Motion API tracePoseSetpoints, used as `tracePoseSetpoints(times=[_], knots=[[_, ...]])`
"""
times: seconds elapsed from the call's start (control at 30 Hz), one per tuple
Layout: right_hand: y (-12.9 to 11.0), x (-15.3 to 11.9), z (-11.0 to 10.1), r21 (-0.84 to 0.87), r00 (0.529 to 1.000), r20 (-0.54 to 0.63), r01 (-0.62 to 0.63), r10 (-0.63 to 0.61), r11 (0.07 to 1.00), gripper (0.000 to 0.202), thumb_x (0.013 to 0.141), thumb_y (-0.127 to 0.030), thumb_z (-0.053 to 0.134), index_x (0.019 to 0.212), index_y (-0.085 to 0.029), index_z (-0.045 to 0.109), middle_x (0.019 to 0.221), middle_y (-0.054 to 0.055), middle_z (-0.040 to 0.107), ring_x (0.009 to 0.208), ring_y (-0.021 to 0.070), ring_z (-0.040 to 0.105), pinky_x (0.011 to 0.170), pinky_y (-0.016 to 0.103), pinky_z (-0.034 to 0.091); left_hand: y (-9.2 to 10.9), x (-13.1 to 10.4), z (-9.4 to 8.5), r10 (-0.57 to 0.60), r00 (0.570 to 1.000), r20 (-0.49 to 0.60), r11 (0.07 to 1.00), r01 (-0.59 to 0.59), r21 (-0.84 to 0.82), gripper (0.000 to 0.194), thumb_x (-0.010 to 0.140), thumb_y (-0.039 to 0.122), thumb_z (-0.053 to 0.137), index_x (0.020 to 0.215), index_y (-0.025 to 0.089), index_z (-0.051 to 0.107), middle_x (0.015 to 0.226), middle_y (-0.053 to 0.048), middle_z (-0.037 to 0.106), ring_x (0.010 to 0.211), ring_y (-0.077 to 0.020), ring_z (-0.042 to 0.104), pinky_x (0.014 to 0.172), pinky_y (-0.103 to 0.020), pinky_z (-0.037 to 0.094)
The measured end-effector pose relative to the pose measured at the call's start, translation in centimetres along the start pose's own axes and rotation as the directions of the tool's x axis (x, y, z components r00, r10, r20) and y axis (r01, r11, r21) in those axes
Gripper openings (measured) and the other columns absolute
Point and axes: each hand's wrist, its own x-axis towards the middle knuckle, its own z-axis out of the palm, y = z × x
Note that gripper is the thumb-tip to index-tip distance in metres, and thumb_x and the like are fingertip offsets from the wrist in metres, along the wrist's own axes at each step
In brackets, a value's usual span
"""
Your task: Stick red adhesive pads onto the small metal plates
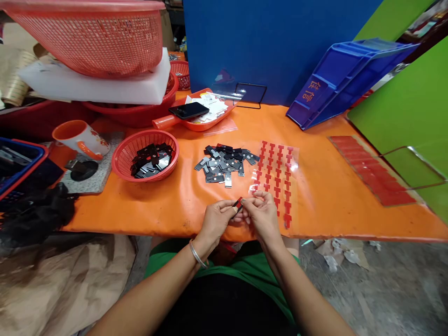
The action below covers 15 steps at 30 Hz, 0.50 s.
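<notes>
Over the table's front edge, my left hand [216,220] pinches a small flat black plate [239,206] between thumb and fingers. A red sticker shows on the plate's upper face. My right hand [263,215] has its thumb and fingers closed at the plate's far end, on the red sticker; the fingertips partly hide it. Just beyond my hands lies a loose pile of black and grey plates [224,164]. To its right, a clear sheet of red T-shaped stickers [277,179] lies flat, its near left part behind my right hand.
Left of the pile stands a red basket [117,170] with more plates. Behind are an orange scoop [210,125] of paper labels with a black phone [189,110] on top, and a leaning blue tray [315,100]. A mug [80,137] stands left; a red strip sheet [373,170] lies right.
</notes>
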Motion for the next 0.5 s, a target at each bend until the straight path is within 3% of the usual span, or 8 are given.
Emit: tracePoseSetpoints(times=[0.13,0.27,0.5], knots=[[-0.3,0.2,-0.4,-0.003,0.997,0.071,-0.044,0.044,0.999,0.044,0.065,-0.032,0.074,0.095,-0.022,0.043,0.045,-0.011,0.055,0.026,0.0075,0.039,0.026,0.016,0.030,0.2,-0.1,-0.1,-0.005,1.000,0.013,1.000,0.005,-0.014,0.012,0.075,0.013,0.063,0.085,0.009,0.068,0.074,-0.007,0.073,0.063,-0.0125,0.068,0.066,-0.023,0.056],[-0.4,0.6,-0.8,-0.017,0.984,0.147,-0.103,0.105,0.995,0.034,0.070,-0.042,0.069,0.089,-0.018,0.054,0.043,-0.007,0.054,0.028,0.0069,0.039,0.028,0.017,0.029,0.5,-0.2,0.0,-0.028,1.000,-0.010,0.999,0.028,-0.024,0.011,0.075,0.012,0.062,0.085,0.009,0.068,0.075,-0.007,0.073,0.066,-0.0130,0.069,0.065,-0.021,0.056],[-0.3,1.1,-0.5,-0.057,0.991,0.109,-0.073,0.079,0.996,0.030,0.053,-0.031,0.082,0.067,-0.015,0.061,0.049,-0.005,0.056,0.039,0.0051,0.043,0.038,0.017,0.034,0.0,0.0,-0.2,-0.015,1.000,-0.020,1.000,0.015,-0.010,0.020,0.072,0.015,0.070,0.090,0.008,0.067,0.071,-0.007,0.072,0.060,-0.0132,0.068,0.062,-0.022,0.056]])
